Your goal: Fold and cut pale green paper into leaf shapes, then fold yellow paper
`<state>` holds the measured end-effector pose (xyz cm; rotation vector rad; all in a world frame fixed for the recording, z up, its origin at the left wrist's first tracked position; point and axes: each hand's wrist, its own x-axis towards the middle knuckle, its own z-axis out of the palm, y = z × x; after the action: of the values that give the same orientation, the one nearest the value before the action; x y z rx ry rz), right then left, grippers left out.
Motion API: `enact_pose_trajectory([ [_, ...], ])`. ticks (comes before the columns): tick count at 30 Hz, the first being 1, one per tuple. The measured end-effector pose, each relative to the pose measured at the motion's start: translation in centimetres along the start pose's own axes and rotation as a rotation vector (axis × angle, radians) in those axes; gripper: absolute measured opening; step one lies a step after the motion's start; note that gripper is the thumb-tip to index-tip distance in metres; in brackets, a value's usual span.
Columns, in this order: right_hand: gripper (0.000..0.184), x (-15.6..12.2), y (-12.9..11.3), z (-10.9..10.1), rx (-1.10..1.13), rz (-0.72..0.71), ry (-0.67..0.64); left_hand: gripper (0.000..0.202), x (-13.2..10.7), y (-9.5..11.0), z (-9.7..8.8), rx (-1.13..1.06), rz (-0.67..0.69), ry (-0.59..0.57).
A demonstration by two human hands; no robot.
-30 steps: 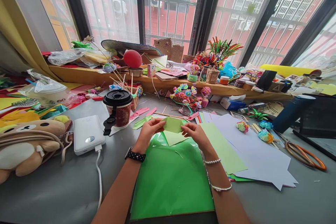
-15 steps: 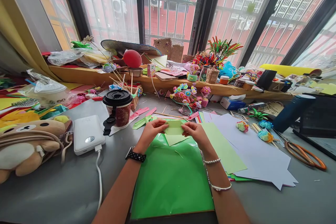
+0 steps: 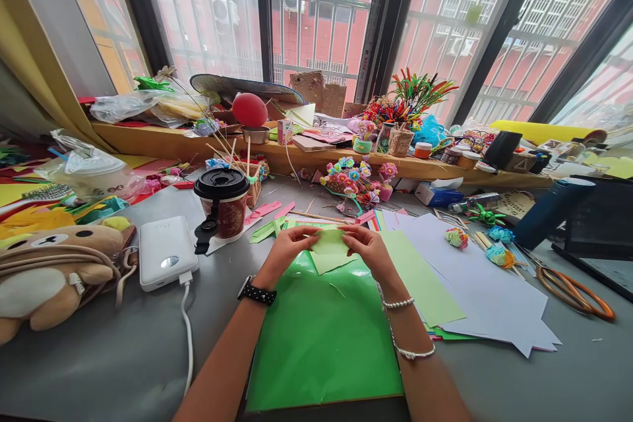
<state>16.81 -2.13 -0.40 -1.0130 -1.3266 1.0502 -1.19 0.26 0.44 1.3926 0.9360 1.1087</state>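
Between my two hands is a small light-green piece of paper (image 3: 330, 241), raised above the far end of the glossy green sheet (image 3: 324, 336). My left hand (image 3: 289, 248) pinches its left edge, thumb and fingers together. At the right edge my right hand (image 3: 370, 249) grips the same paper, fingertips along its top. Just below it, another light-green paper piece (image 3: 329, 264) lies on the glossy sheet; whether the two are joined I cannot tell. A thin pale paper sliver (image 3: 337, 290) rests on the green surface.
Left of my arms stand a lidded coffee cup (image 3: 222, 201) and a white power bank (image 3: 167, 254) with its cable. To the right lie white paper sheets (image 3: 484, 290), a light-green sheet (image 3: 420, 277) and orange-handled scissors (image 3: 576, 290). Craft flowers (image 3: 349, 178) sit behind.
The fingers of both hands have moved inward over the top of the small paper, which now looks slightly bent. Everything else stays where it was.
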Motion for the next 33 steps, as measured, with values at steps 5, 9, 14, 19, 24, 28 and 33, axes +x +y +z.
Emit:
enact_pose_trajectory([
  [5,0.023,0.05,0.30,-0.06,0.027,0.001,0.008,0.027,-0.09,0.04,0.05,-0.007,0.009,-0.013],
  [9,0.021,0.13,0.49,-0.13,0.021,-0.007,0.003,0.026,-0.12,0.04,0.03,-0.013,0.005,-0.025],
  [14,0.017,0.20,0.62,-0.12,0.017,-0.018,0.010,0.024,-0.02,-0.23,-0.07,-0.042,-0.012,-0.040],
  [19,0.016,0.24,0.85,-0.11,-0.002,-0.046,0.018,0.021,-0.02,-0.23,0.06,-0.103,-0.022,-0.057],
  [24,0.018,0.29,0.98,-0.10,-0.046,-0.068,0.003,0.027,-0.06,0.00,0.42,-0.104,-0.046,-0.014],
  [28,0.018,0.29,1.01,-0.12,-0.055,-0.076,0.003,0.032,-0.07,0.02,0.50,-0.102,-0.055,0.020],
  [33,0.017,0.14,0.69,-0.11,-0.069,-0.066,0.001,0.032,-0.16,0.13,0.54,-0.066,-0.036,0.050],
])
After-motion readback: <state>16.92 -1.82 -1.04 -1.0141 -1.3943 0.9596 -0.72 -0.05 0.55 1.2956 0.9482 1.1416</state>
